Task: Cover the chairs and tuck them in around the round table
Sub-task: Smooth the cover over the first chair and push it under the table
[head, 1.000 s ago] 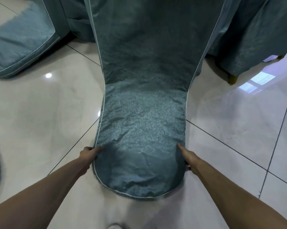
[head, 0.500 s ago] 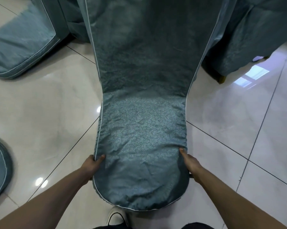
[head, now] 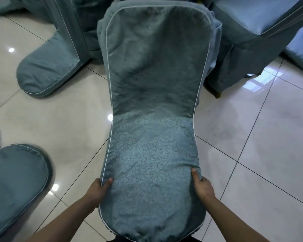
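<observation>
Left hand [head: 98, 190] and right hand [head: 203, 188] each grip the covered chair [head: 152, 137]; no writing.

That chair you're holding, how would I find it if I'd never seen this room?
Start at the shiny tiled floor and look dead centre. The covered chair stands there, left hand and right hand gripping its top corners. Only it is held.

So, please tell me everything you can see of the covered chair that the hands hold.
The covered chair is seen from behind and above, fully wrapped in teal patterned fabric with thin white piping along the edges. The cloth looks slightly wrinkled. Its back narrows at mid-height and has a rounded top, nearest the camera. The left hand and the right hand grip its two sides. It stands on the glossy tiled floor.
</observation>
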{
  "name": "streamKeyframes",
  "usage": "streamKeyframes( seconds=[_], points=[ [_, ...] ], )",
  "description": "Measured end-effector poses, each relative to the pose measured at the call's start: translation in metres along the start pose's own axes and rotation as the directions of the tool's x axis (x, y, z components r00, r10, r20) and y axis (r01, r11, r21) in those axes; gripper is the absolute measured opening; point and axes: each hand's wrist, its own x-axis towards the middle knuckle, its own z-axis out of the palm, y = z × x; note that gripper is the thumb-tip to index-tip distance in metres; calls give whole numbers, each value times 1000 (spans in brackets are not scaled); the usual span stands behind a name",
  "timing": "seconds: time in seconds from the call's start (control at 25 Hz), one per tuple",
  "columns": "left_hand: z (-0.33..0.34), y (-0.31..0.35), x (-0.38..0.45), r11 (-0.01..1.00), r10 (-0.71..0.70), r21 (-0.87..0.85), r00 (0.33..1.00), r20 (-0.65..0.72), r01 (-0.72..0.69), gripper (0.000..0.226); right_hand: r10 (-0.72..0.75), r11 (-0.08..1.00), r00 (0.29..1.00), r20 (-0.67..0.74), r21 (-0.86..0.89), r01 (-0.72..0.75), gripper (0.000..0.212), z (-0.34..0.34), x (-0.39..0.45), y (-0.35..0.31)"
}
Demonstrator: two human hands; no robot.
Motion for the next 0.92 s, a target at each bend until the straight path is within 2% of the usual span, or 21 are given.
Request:
streamKeyframes(
  seconds=[0.16,0.28,0.36,0.4,0.44,0.48,0.52,0.56,0.6,0.64,0.68,0.72,0.76,0.84,0.92],
  points=[
    [-26,10,-65,999,-14,29,999,-33,15,53,3,997,995,-95,-75,-10,72,-22,-70,-7],
    [-45,24,-105,990,-10,136,992,-125,27,56,23,994,991,-134,-100,-36,73,-35,-112,-20],
    [-52,37,-131,973,70,229,977,-201,-22,55,23,994,988,-151,-99,-39,78,-41,-132,-33],
    [-55,44,-147,955,154,283,965,-211,-90,57,22,995,986,-163,-97,-38,80,-46,-141,-41],
    [-58,53,-161,904,267,393,941,-206,-170,62,21,994,985,-174,-100,-39,81,-50,-146,-50],
    [-61,62,-176,791,403,563,896,-186,-239,65,24,994,984,-177,-103,-43,83,-56,-151,-60],
    [-62,73,-190,619,562,722,817,-133,-308,65,28,994,985,-172,-99,-46,84,-62,-154,-71],
    [-62,84,-205,432,705,808,709,-25,-401,65,33,994,986,-163,-95,-49,86,-69,-156,-82],
    [-59,96,-220,268,791,815,600,118,-514,69,38,995,987,-154,-89,-52,87,-75,-158,-94],
    [-53,106,-235,129,819,772,506,271,-622,75,38,995,988,-148,-86,-51,87,-82,-158,-105],
    [-46,115,-249,32,802,710,442,401,-703,84,38,995,989,-145,-81,-50,87,-89,-158,-115],
    [-39,121,-262,-24,754,664,423,503,-747,94,35,996,990,-140,-79,-46,87,-95,-157,-124],
    [-34,125,-272,-64,700,654,433,568,-754,102,31,996,991,-132,-79,-42,86,-100,-157,-131],
    [-26,135,-282,-131,639,690,471,608,-712,104,30,997,993,-111,-67,-38,84,-110,-156,-142],
    [-21,144,-287,-130,601,729,532,597,-672,102,26,999,997,-69,-43,-29,79,-120,-159,-149]
  ],
)
